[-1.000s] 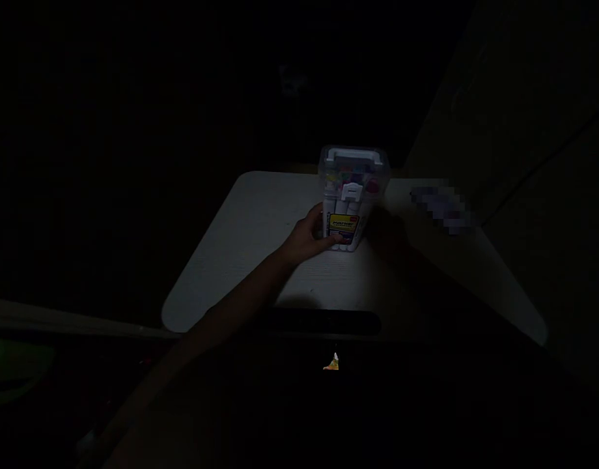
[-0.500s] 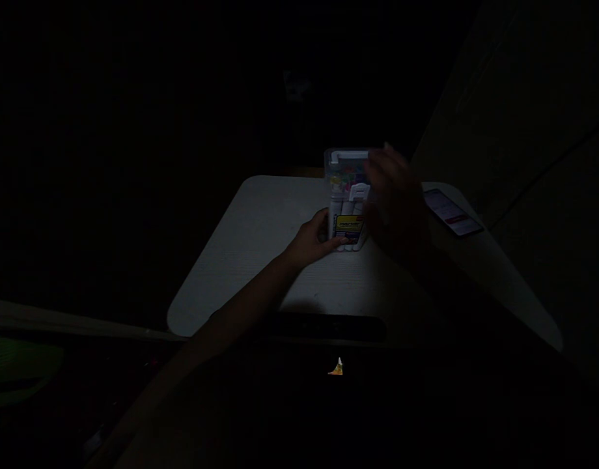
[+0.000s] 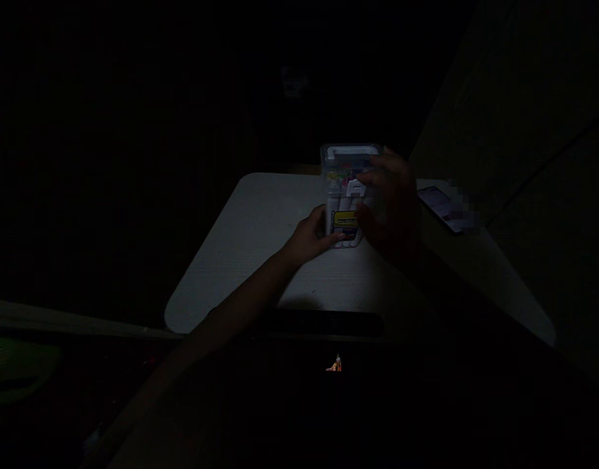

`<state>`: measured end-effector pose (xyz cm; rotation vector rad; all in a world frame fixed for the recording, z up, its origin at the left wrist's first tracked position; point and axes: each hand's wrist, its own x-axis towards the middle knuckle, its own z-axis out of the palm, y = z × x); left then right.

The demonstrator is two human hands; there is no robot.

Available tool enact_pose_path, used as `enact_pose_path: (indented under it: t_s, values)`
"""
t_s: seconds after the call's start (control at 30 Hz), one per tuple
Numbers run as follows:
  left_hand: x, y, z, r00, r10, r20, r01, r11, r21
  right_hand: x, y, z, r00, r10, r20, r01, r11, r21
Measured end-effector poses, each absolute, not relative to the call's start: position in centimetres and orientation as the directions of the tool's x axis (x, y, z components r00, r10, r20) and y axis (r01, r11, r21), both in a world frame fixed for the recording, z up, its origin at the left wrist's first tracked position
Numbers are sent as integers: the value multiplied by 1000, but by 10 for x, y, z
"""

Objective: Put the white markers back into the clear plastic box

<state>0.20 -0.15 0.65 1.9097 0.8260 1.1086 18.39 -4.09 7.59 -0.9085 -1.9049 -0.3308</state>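
A clear plastic marker case stands upright on the white table, its lid closed, with a white handle on top and a white latch in front. Several white-barrelled markers with coloured ends show through it, behind a yellow and dark label. My left hand grips the lower left side of the case, its thumb across the front near the bottom. At the right front of the case, my right hand has its fingers curled on the lid and by the latch, the thumb lower down. Its palm is in deep shadow.
The white table has rounded corners and a dark slot along its near edge. A phone lies at the right, partly pixelated. A dark cable runs along the right wall. The surroundings are very dark.
My right hand, blurred before, has steadied, and its fingers have come onto the lid and latch area. My left hand keeps its hold on the case. The view has shifted slightly.
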Motion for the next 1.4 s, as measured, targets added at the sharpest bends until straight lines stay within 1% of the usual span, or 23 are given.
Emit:
enact_pose_path:
  t_s: [0.33,0.57,0.63,0.77,1.0,1.13,1.3,1.4]
  values:
    - [0,0,4,424,803,419,185,-530,828,177,-48,89,-251,501,829,749,643,-162]
    - [-1,2,1,423,806,413,183,-523,833,171,-51,94,-221,460,860,782,610,-126]
    - [-1,1,2,426,801,421,170,-528,832,171,-51,93,-221,474,852,779,611,-138]
    - [-1,0,4,429,801,417,162,-522,837,173,-52,93,-237,544,805,780,600,-177]
    - [0,0,3,428,796,428,151,-530,835,171,-54,97,-216,585,782,808,556,-193]
    - [0,0,3,424,807,411,171,-517,839,169,-55,97,-208,590,780,815,545,-195]
    - [-1,0,6,433,811,395,204,-515,833,168,-57,93,-210,550,809,815,555,-165]
    - [-1,0,6,440,798,412,189,-530,826,169,-59,94,-211,586,782,807,556,-199]
